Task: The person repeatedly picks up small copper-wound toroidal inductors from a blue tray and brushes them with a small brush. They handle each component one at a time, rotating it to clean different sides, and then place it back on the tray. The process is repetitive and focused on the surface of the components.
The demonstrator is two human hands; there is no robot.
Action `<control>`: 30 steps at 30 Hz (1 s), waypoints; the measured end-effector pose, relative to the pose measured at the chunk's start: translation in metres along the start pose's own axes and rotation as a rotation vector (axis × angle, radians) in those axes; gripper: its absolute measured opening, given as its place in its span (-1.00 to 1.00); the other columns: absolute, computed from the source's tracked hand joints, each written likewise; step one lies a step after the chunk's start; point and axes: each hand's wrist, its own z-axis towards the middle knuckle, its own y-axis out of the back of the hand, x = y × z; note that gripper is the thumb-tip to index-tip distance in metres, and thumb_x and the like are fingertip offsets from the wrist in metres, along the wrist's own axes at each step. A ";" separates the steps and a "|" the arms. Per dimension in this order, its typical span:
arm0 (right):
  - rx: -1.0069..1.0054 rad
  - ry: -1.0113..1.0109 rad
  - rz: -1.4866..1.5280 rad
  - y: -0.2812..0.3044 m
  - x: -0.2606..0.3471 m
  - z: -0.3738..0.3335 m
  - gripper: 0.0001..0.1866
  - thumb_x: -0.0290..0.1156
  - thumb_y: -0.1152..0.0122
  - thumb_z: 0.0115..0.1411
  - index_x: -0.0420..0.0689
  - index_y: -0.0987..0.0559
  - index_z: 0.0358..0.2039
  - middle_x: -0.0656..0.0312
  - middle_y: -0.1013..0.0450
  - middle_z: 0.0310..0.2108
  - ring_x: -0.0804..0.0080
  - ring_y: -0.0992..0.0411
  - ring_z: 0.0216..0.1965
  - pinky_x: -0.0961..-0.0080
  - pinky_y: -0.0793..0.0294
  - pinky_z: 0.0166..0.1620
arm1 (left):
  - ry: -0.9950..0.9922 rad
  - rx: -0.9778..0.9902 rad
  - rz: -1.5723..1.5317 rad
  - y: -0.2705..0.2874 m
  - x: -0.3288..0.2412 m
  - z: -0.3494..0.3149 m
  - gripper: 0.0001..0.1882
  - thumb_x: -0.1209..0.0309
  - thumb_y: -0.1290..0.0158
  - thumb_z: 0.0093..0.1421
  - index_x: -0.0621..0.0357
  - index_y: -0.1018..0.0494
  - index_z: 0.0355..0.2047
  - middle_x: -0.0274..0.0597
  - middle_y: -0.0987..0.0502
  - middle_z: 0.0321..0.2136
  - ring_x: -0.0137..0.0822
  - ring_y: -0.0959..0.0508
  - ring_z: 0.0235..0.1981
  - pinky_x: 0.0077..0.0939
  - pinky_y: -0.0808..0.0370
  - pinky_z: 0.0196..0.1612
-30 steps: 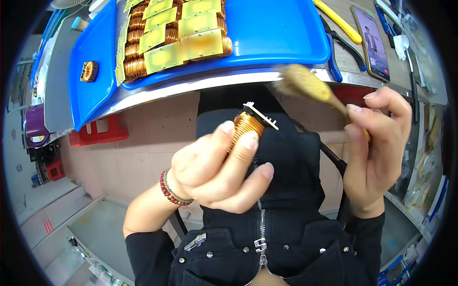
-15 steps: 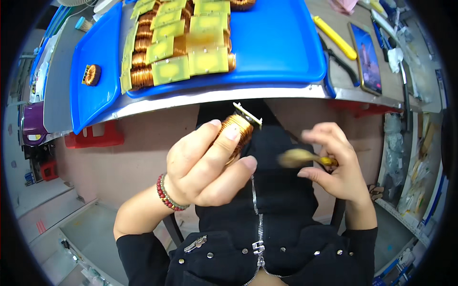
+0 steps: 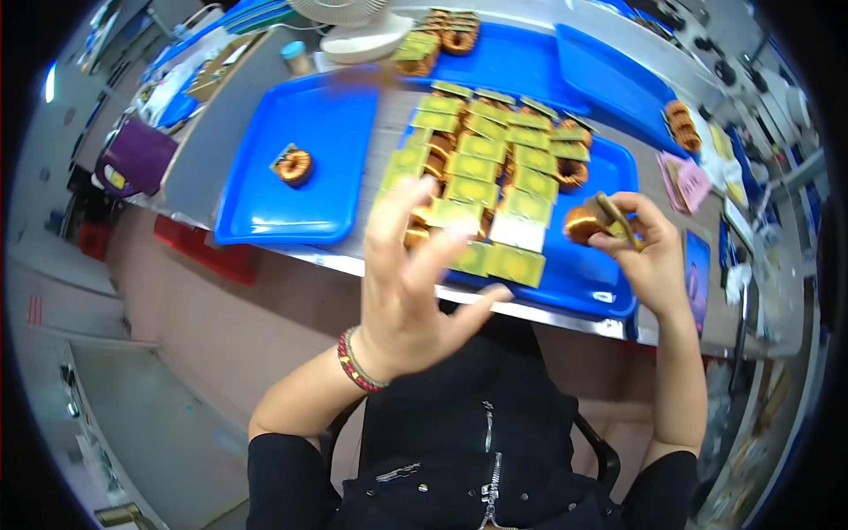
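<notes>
My right hand (image 3: 652, 252) pinches a copper-wound coil (image 3: 579, 224) with a flat board on one end, above the right side of a blue tray (image 3: 572, 287). Something yellow shows at its fingers, too small to name. Empty, with fingers spread and slightly blurred, my left hand (image 3: 408, 283) hovers over the near left corner of that tray. Rows of coils topped with yellow-green boards (image 3: 477, 168) fill the tray's left and middle; my left hand hides a few.
To the left, a second blue tray (image 3: 309, 110) holds a single coil (image 3: 295, 167). More blue trays (image 3: 609, 75) with a few coils stand at the back, beside a white fan (image 3: 367, 40). A phone (image 3: 697, 274) and pink cloth (image 3: 680, 181) lie to the right.
The view has shifted to show more of the table. My left hand has let go of its coil and opened; a coil is now in my right hand, where a blurred tan-and-yellow thing was.
</notes>
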 end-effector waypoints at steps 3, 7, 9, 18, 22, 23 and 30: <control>-0.089 0.151 -0.524 0.013 -0.023 0.030 -0.67 -0.57 -0.33 -0.19 -0.20 -0.49 -0.33 0.18 -0.41 -0.36 0.32 -0.40 -0.31 0.50 -0.34 -0.21 | 0.242 0.001 0.216 0.020 0.045 0.005 -0.29 0.33 -0.23 -0.16 0.21 -0.19 0.01 0.11 -0.18 -0.02 0.04 -0.18 0.05 -0.14 -0.14 0.07; -0.079 0.177 -0.668 0.005 -0.043 0.052 -0.57 -0.53 -0.38 -0.24 -0.18 -0.45 -0.29 0.21 -0.33 -0.40 0.34 -0.34 -0.43 0.45 -0.35 -0.32 | 0.617 0.064 0.570 0.046 0.128 -0.014 -0.26 0.12 -0.19 -0.06 0.22 -0.15 0.04 0.10 -0.33 -0.14 0.03 -0.34 -0.11 -0.22 -0.28 -0.03; -0.145 0.163 -0.571 -0.010 -0.047 0.056 -0.50 -0.52 -0.40 -0.24 -0.18 -0.38 -0.25 0.20 -0.32 -0.34 0.37 -0.33 -0.43 0.48 -0.36 -0.37 | 0.853 0.207 0.740 0.054 0.154 -0.015 -0.20 -0.11 -0.08 -0.05 0.25 -0.16 0.02 0.17 -0.42 -0.26 0.07 -0.46 -0.26 -0.19 -0.42 -0.21; -0.148 0.179 -0.519 -0.004 -0.054 0.061 -0.29 -0.46 -0.48 -0.34 -0.18 -0.26 -0.17 0.15 -0.22 -0.15 0.39 -0.31 -0.37 0.55 -0.36 -0.39 | 0.981 0.467 0.724 0.026 0.206 0.009 -0.43 0.05 -0.10 -0.04 0.09 -0.24 -0.11 0.13 -0.47 -0.31 0.03 -0.51 -0.29 -0.18 -0.46 -0.25; -0.153 0.260 -0.560 0.000 -0.058 0.060 -0.20 -0.39 -0.51 -0.37 -0.16 -0.25 -0.10 0.14 -0.22 -0.16 0.39 -0.30 -0.38 0.54 -0.36 -0.37 | 0.789 0.248 0.363 0.036 0.195 -0.004 -0.36 0.30 -0.18 -0.09 0.04 -0.19 0.01 0.05 -0.43 -0.29 -0.07 -0.50 -0.27 -0.29 -0.44 -0.20; -0.156 0.286 -0.570 0.002 -0.060 0.058 -0.18 -0.36 -0.52 -0.38 -0.16 -0.24 -0.09 0.14 -0.22 -0.16 0.40 -0.29 -0.39 0.54 -0.36 -0.36 | 0.736 0.160 0.224 0.039 0.184 -0.008 -0.33 0.37 -0.20 -0.10 0.03 -0.17 0.04 0.02 -0.43 -0.29 -0.11 -0.49 -0.26 -0.33 -0.43 -0.18; -0.275 0.197 -0.271 -0.007 -0.008 0.021 -0.46 -0.24 -0.28 -0.04 -0.23 -0.27 -0.14 0.15 -0.23 -0.23 0.50 -0.20 -0.48 0.60 -0.27 -0.36 | 0.512 -0.032 -0.481 0.049 0.047 -0.028 -0.08 0.60 -0.21 -0.16 0.14 0.11 0.14 -0.01 -0.28 -0.08 -0.26 -0.40 -0.18 -0.44 -0.41 -0.19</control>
